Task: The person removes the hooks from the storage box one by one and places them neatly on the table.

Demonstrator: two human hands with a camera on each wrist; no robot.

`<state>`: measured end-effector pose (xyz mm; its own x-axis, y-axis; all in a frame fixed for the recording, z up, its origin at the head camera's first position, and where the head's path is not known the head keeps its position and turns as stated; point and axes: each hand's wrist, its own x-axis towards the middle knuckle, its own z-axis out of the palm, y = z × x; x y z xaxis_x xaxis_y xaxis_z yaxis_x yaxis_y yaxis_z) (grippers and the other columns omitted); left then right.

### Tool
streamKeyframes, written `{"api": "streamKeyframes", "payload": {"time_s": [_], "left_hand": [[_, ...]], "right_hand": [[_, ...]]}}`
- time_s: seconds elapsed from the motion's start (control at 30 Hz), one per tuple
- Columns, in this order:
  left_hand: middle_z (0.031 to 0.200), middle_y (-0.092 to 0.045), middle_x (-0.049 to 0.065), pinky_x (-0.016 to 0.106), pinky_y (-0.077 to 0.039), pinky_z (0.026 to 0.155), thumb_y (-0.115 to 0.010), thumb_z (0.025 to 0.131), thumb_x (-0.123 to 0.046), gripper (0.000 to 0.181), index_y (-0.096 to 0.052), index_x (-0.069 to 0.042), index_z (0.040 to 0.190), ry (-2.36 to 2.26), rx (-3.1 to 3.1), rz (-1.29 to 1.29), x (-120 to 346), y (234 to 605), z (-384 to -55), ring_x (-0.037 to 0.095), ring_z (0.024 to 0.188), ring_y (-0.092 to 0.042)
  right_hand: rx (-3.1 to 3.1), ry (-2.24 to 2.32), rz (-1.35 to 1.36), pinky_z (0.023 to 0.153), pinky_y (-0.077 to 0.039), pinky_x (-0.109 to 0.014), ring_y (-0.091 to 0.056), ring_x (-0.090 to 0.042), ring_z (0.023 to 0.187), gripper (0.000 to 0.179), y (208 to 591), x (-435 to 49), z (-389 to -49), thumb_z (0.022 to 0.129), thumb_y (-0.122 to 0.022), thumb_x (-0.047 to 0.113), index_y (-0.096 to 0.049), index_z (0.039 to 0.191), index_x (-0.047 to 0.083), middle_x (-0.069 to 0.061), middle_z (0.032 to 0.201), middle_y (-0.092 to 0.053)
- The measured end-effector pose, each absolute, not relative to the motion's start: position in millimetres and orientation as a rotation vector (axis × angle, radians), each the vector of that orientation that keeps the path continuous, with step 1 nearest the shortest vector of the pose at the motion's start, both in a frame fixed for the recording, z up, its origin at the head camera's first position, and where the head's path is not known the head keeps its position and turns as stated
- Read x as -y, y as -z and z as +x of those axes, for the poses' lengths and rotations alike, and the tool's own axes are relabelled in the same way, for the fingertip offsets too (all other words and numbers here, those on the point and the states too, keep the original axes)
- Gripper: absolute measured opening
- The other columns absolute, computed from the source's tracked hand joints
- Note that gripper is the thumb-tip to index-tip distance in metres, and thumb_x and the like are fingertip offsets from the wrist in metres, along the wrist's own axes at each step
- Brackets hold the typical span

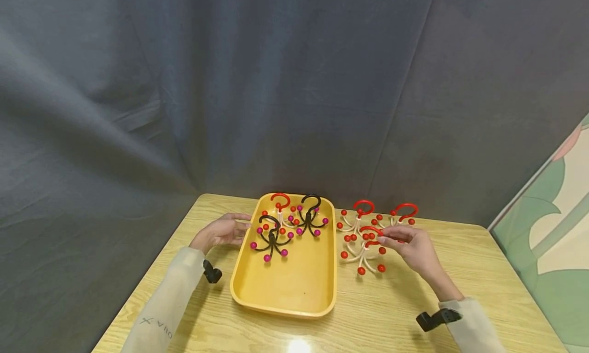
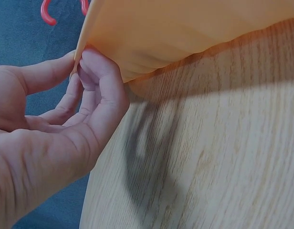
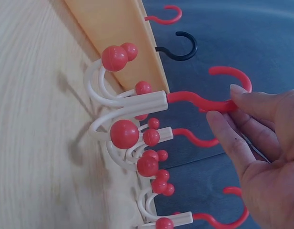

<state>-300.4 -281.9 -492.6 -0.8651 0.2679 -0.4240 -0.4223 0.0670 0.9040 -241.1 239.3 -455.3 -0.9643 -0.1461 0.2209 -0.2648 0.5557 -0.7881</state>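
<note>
My left hand (image 1: pixel 225 232) pinches the left rim of a yellow tray (image 1: pixel 294 286), thumb on one side and fingers curled on the other in the left wrist view. With my right hand (image 1: pixel 411 245) I pinch the red hook of a white multi-arm hanger hook (image 3: pixel 154 101) tipped with red balls. Its hook end points up and the arms spread downward, just right of the tray. Two similar red-and-white hanger hooks, one at the back (image 1: pixel 359 222) and one further right (image 1: pixel 407 207), stand behind it; the right one is partly hidden by my hand.
Inside the tray's back half are a red-and-white hanger hook (image 1: pixel 279 216) and two black ones with magenta balls, one in front (image 1: pixel 272 237) and one at the right (image 1: pixel 309 218). A grey curtain (image 1: pixel 294 97) hangs behind the wooden table (image 1: pixel 395 317).
</note>
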Motion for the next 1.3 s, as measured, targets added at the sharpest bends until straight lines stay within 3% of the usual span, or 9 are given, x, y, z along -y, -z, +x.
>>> {"api": "streamKeyframes", "payload": {"time_s": [0.47, 0.83, 1.3], "left_hand": [[0.111, -0.071, 0.006, 0.031, -0.062, 0.077, -0.056, 0.107, -0.007, 0.051, -0.037, 0.0, 0.154, -1.841, -1.866, -0.13, 282.8, 494.8, -300.1, 0.018, 0.096, -0.071], [0.11, -0.07, 0.006, 0.03, -0.061, 0.076, -0.055, 0.107, -0.006, 0.05, -0.037, 0.001, 0.153, -1.845, -1.869, -0.12, 282.1, 493.2, -299.5, 0.017, 0.095, -0.071], [0.113, -0.071, 0.007, 0.031, -0.062, 0.078, -0.057, 0.107, -0.007, 0.052, -0.037, 0.001, 0.154, -1.84, -1.887, -0.135, 282.0, 492.3, -297.6, 0.018, 0.096, -0.072]], "right_hand": [[2.669, -1.332, 0.354, 0.077, -0.055, -0.019, -0.065, 0.011, 0.091, 0.026, 462.2, -235.5, -242.4, 0.092, -0.083, 0.026, -0.081, 0.11, 0.007, -0.014, 0.112, -0.08], [2.662, -1.325, 0.368, 0.079, -0.054, -0.015, -0.065, 0.012, 0.091, 0.024, 463.6, -231.2, -243.3, 0.092, -0.082, 0.018, -0.08, 0.111, 0.003, -0.011, 0.107, -0.082], [2.669, -1.278, 0.394, 0.079, -0.055, -0.019, -0.064, 0.01, 0.091, 0.021, 464.9, -232.9, -245.1, 0.091, -0.083, 0.021, -0.082, 0.108, 0.009, -0.01, 0.11, -0.081]]}}
